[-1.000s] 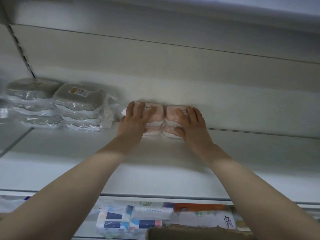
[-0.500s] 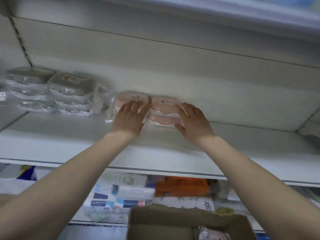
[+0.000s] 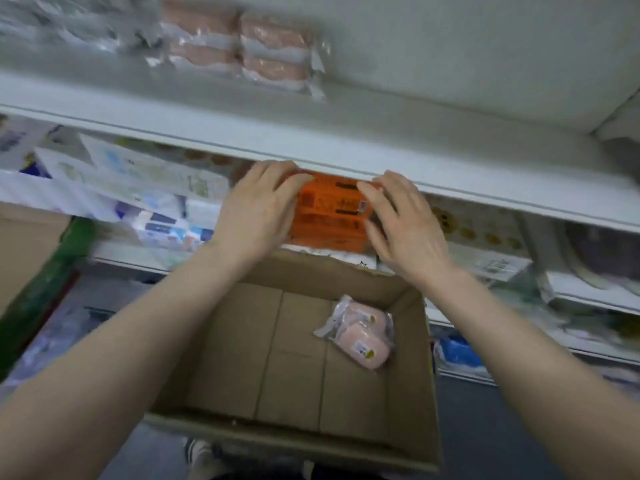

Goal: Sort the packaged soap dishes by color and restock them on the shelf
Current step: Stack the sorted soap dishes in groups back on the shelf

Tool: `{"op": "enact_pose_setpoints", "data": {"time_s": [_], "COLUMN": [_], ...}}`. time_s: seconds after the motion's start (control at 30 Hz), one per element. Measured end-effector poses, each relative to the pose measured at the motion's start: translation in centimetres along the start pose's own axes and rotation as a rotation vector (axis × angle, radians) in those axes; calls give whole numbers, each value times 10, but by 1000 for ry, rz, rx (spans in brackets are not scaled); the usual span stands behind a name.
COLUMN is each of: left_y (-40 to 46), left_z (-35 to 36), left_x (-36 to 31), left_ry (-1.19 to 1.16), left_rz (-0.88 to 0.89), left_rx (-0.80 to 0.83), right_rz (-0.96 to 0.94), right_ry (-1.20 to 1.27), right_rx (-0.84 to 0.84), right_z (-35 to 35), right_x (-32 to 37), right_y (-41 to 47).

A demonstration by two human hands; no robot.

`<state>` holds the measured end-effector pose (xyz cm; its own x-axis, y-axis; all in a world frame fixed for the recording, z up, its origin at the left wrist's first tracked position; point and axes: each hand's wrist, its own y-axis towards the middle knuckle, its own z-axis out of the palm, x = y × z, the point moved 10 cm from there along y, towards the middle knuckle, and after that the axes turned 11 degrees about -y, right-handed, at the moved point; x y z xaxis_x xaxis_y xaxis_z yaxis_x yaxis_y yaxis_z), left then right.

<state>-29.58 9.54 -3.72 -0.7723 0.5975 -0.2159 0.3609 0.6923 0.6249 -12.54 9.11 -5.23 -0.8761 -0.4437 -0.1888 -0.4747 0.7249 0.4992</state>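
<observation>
Hovering with fingers spread, both hands (image 3: 256, 216) (image 3: 405, 226) hide orange packages (image 3: 329, 213) above the cardboard box (image 3: 412, 375).

bare forearms, sleeveless; hands (image 3: 256, 216) ringless

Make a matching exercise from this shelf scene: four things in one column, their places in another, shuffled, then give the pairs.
Things:
1. pink soap dishes stack
2. loose pink soap dish pack
3. orange package
4. cardboard box

Places:
A. on the lower shelf, between both hands
B. under the arms, open
C. on the upper shelf
D. inside the box

Pairs: 1-C, 2-D, 3-A, 4-B
</observation>
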Motion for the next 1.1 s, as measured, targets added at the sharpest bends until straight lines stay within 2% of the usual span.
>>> {"op": "enact_pose_setpoints", "data": {"time_s": [0.07,0.13,0.2,0.37,0.43,0.53,0.63,0.83,0.9,1.0,1.1], "left_y": [-29,-60,-93,-174,-201,-233,-248,-211,-190,-171,-177], "left_z": [25,62,100,180,204,240,263,293,310,349,391], "left_x": [-21,-31,-37,-43,-43,-42,-42,-26,-26,-41,-57], "left_ry": [-47,-76,-116,-191,-207,-240,-271,-323,-327,-362,-303], "left_rz": [-24,-95,-178,-324,-366,-433,-455,-408,-348,-228,-147], "left_rx": [43,147,262,549,643,775,831,692,690,822,1051], "right_rz": [-30,10,113,287,344,400,397,266,223,177,185], "right_ry": [14,40,78,107,121,126,67,-61,15,168,222], "right_rx": [32,140,303,849,960,1055,1058,1025,1107,1285,1348], "right_z": [14,42,81,184,214,251,271,273,276,277,273], "right_x": [4,3,0,14,16,19,22,39,50,67,72], "right_y": [-45,-89,-133,-228,-250,-272,-275,-277,-289,-318,-333]}}
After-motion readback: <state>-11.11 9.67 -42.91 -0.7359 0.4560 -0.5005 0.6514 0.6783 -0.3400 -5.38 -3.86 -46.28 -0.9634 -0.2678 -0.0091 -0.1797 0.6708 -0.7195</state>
